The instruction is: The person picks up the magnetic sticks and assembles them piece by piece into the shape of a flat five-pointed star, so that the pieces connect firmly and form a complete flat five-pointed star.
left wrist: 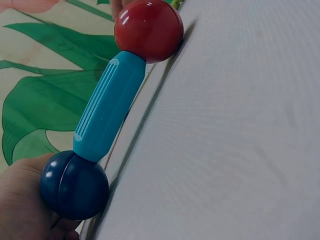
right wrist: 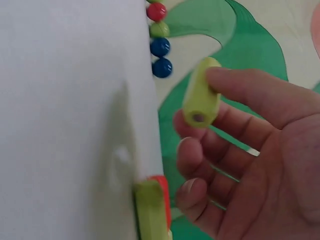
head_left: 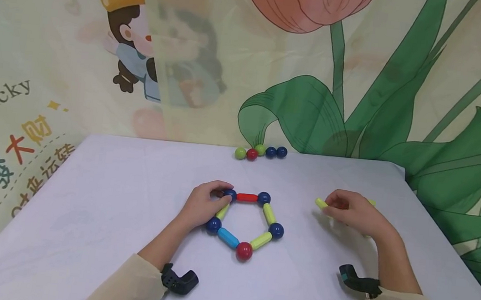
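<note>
A closed five-sided ring of magnetic rods and balls lies on the white table. My left hand (head_left: 198, 205) holds its upper-left dark blue ball (head_left: 230, 194) between thumb and fingers. A red rod (head_left: 246, 198) forms the far side, and a light blue rod (head_left: 228, 238) meets the red ball (head_left: 244, 251) at the near corner. Yellow-green rods (head_left: 261, 240) make up the other sides. To the right of the ring, my right hand (head_left: 354, 214) pinches a loose yellow-green rod (right wrist: 200, 95) above the table, its end face showing in the right wrist view.
Several loose balls, green, red and dark blue (head_left: 270, 152), sit in a row at the table's far edge. Behind my right hand lie another yellow-green rod (right wrist: 152, 210) and a red rod (right wrist: 164, 192), partly hidden. A printed cloth (head_left: 200, 116) hangs behind the table.
</note>
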Available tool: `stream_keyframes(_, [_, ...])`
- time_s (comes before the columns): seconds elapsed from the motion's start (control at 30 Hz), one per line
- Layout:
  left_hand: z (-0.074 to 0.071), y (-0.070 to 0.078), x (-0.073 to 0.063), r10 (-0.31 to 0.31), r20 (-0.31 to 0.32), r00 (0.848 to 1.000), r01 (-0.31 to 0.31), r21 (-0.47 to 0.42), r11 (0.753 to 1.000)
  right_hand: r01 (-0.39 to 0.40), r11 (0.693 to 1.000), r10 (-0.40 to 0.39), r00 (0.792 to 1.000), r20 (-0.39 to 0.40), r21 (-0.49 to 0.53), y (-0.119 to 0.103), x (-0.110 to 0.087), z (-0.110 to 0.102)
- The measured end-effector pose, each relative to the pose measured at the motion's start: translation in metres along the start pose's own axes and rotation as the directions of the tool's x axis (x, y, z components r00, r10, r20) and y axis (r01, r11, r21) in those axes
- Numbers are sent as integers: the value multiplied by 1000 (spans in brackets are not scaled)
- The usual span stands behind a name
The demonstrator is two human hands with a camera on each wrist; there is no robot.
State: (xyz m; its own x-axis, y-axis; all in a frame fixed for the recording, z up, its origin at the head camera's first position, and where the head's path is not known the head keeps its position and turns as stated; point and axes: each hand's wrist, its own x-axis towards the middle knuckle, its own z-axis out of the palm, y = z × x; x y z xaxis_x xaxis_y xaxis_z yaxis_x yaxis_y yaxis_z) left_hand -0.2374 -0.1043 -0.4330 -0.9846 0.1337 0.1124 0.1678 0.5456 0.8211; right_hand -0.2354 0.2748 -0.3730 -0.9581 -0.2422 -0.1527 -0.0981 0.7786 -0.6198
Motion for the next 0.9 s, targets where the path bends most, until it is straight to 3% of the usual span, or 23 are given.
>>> stream_keyframes(0.5, [1,3,-1,-24,-3,1000,24,1,1000,20,1000,-18,995,-102,15,-24,29,35])
stream_keyframes(0.9, [0,4,0,-42,-4,999,42,14,999,41,999,-39,996,-78,15,-41,41,56])
